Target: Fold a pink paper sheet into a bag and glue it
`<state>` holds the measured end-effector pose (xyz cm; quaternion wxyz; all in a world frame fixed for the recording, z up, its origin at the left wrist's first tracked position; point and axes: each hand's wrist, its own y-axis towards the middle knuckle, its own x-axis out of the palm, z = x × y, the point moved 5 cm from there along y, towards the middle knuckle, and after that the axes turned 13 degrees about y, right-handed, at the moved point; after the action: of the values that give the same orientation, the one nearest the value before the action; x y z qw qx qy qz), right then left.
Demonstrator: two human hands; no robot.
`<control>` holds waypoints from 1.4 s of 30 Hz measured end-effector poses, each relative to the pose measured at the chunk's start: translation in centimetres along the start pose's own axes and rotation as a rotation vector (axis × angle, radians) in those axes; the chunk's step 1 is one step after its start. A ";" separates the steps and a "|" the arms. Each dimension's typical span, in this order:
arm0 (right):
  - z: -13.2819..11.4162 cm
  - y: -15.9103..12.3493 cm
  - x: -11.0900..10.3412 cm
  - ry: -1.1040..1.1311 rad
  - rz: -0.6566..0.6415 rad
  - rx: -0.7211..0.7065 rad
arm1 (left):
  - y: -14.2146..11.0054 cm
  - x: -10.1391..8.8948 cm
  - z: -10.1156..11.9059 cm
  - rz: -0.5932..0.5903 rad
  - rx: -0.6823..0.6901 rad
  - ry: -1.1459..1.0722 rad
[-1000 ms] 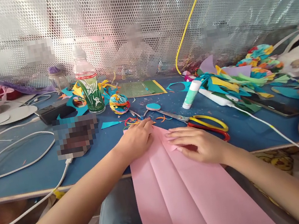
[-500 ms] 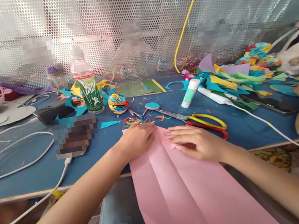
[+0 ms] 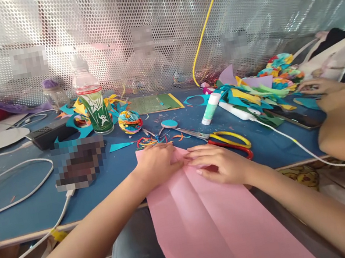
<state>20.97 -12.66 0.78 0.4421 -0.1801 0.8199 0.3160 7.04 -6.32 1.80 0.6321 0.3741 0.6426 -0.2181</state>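
A long sheet of pink paper [image 3: 203, 226] with lengthwise creases lies over the table's front edge, its near end reaching down over my lap. My left hand [image 3: 158, 162] rests flat across the far end of the sheet, its fingers pointing right. My right hand [image 3: 217, 163] lies on the sheet's right side with fingers stretched out leftward and the thumb apart below them. The fingertips of both hands nearly meet over a crease. Just beyond the right hand are scissors [image 3: 227, 139] with yellow and red handles. Thin coloured paper strips [image 3: 151, 141] lie past the sheet's far edge.
A glue stick [image 3: 211, 109] stands tilted behind the scissors. Left are a drink bottle [image 3: 97, 111], a paper ball [image 3: 130, 122], a blurred phone [image 3: 81, 163] and white cables. Right are a paper-scrap pile [image 3: 248, 89], a dark phone [image 3: 297, 118] and another person's arm [image 3: 342, 126].
The view has swung slightly right, bringing another person's hands into sight. My left fingertips have slid a little toward my right hand. Both hands stay on the pink paper.
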 end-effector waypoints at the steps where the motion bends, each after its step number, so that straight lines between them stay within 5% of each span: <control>1: -0.1 0.2 -0.1 0.015 -0.004 0.010 | 0.0 0.0 0.0 -0.003 -0.003 -0.002; 8: -0.4 3.6 -0.5 -0.105 0.018 0.230 | 0.0 0.3 0.0 -0.017 0.043 0.024; 13: -0.8 4.5 0.7 -0.309 -0.092 0.292 | 0.1 0.2 0.1 0.002 0.030 0.045; 23: -0.9 0.8 0.8 -0.351 -0.039 0.217 | -0.3 0.2 0.0 0.001 0.035 0.043; 31: -2.0 -4.1 -0.5 -0.369 -0.015 0.336 | -0.5 0.3 -0.2 -0.026 0.025 0.027; 42: -1.2 -5.9 -2.1 -0.209 0.100 0.472 | -1.0 0.1 -0.4 0.012 0.055 -0.023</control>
<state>24.81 -17.76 0.91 0.5379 0.0022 0.8288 0.1544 6.05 -6.59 1.58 0.6302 0.3925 0.6268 -0.2362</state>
